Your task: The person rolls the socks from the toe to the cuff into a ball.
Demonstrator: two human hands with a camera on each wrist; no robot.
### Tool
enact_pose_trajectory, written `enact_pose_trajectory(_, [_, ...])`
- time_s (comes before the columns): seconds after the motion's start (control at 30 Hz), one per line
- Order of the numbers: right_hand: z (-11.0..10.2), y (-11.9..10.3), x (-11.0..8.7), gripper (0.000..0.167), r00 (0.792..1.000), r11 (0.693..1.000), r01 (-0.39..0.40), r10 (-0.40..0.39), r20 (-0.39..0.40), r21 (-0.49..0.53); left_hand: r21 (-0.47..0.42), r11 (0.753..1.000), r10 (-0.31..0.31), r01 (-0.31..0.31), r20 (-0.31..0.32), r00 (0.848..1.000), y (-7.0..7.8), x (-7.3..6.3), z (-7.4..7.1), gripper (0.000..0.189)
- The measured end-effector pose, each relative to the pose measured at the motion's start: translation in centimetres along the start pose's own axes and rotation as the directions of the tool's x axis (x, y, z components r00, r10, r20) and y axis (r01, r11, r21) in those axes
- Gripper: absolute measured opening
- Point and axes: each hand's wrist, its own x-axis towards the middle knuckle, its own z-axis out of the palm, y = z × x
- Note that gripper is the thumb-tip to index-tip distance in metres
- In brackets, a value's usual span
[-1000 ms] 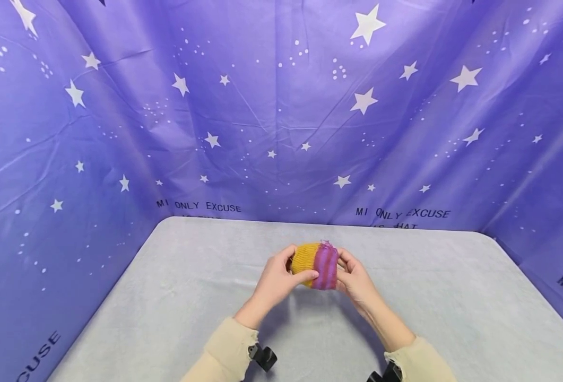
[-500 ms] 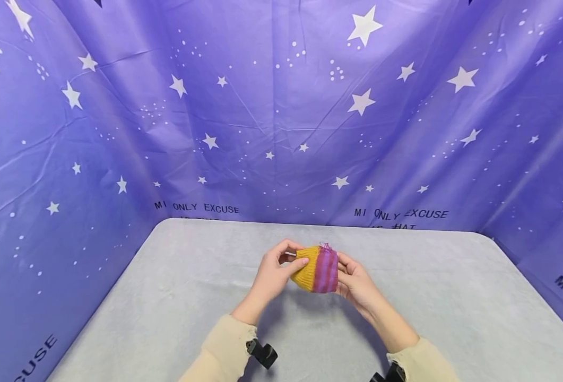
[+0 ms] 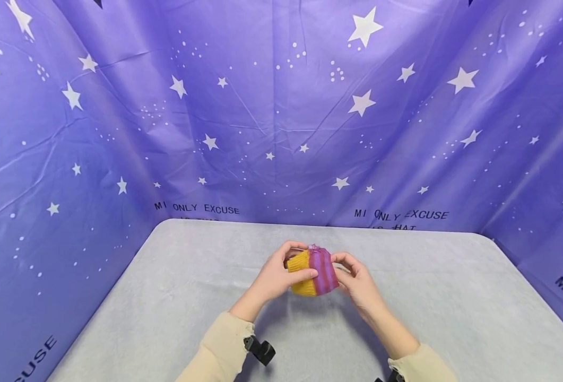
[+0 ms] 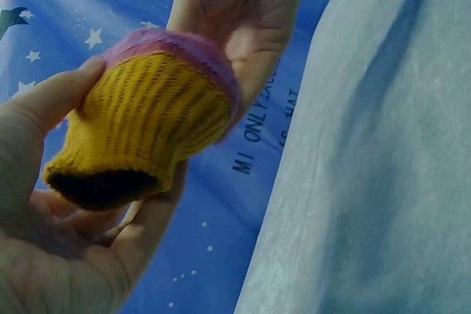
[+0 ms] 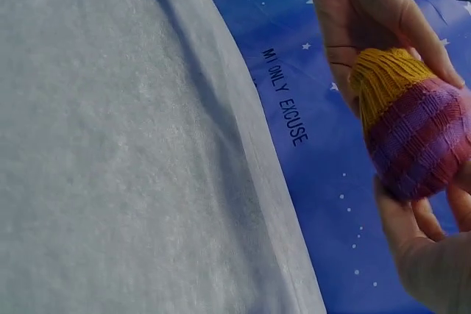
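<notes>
A small, rounded knitted sock [image 3: 323, 269] is held between both hands above the table. One end is ribbed mustard yellow, the other striped purple and magenta, with loose threads along its top edge. My left hand [image 3: 277, 273] grips the yellow end, thumb across the front and fingers behind. In the left wrist view the sock's [image 4: 151, 112] yellow cuff gapes, dark inside. My right hand [image 3: 361, 284] holds the striped end between thumb and fingers; part of its fingertips is hidden behind the knit. The right wrist view shows the sock's [image 5: 419, 134] stripes and the right hand [image 5: 434, 262] beneath them.
A pale grey cloth-covered table [image 3: 190, 297] with rounded far corners lies under the hands. Behind and beside it hangs a purple curtain [image 3: 262, 106] with white stars and black lettering. A black wrist camera [image 3: 260, 350] is strapped to the left sleeve.
The left thumb went from the sock's yellow-purple border back onto the yellow part, then forward to the border again. The sock has shifted slightly left and tilted; the right fingers have changed their hold.
</notes>
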Motion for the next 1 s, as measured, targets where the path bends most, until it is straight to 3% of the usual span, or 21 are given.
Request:
enact_pose_trajectory(0.1, [-0.2,0.0,-0.4,0.016,0.995,0.987,0.101,-0.098,0.030,-0.125,0.043,0.999,0.010,-0.008,-0.053,0.999,0.1,-0.1,-0.2,0.054])
enact_pose_trajectory(0.27, [-0.1,0.0,-0.7,0.012,0.972,0.910,0.235,-0.210,0.109,-0.341,0.062,0.998,0.017,-0.011,-0.092,0.996,0.0,0.0,-0.2,0.051])
enact_pose_trajectory(0.4, [0.0,0.2,-0.8,0.006,0.965,0.888,0.262,-0.244,0.096,-0.378,0.054,0.998,0.026,-0.019,-0.129,0.991,-0.1,0.2,-0.2,0.042])
enact_pose_trajectory(0.47, [0.0,0.2,-0.9,0.009,0.964,0.894,0.265,-0.243,0.106,-0.361,0.047,0.998,0.036,-0.030,-0.126,0.991,-0.1,0.2,-0.4,0.038])
enact_pose_trajectory(0.63, [0.3,0.1,-1.0,0.016,0.975,0.959,0.208,-0.187,0.123,-0.191,0.014,0.998,0.069,-0.069,-0.042,0.997,0.0,0.3,-0.5,0.039])
enact_pose_trajectory(0.77, [0.5,0.0,-0.8,0.027,0.989,0.982,0.138,-0.129,0.073,-0.132,-0.025,0.999,0.048,-0.047,0.010,0.999,-0.3,0.5,-0.1,0.044])
enact_pose_trajectory(0.93, [1.0,-0.3,-0.8,0.052,0.999,0.974,0.030,-0.025,0.025,-0.223,-0.007,0.999,0.050,-0.051,-0.068,0.996,-0.4,0.7,0.7,0.040])
enact_pose_trajectory(1.0, [1.3,-0.4,-0.7,0.055,1.000,0.966,-0.011,0.013,0.003,-0.258,0.027,0.998,0.059,-0.057,-0.112,0.992,-0.4,0.8,1.2,0.039])
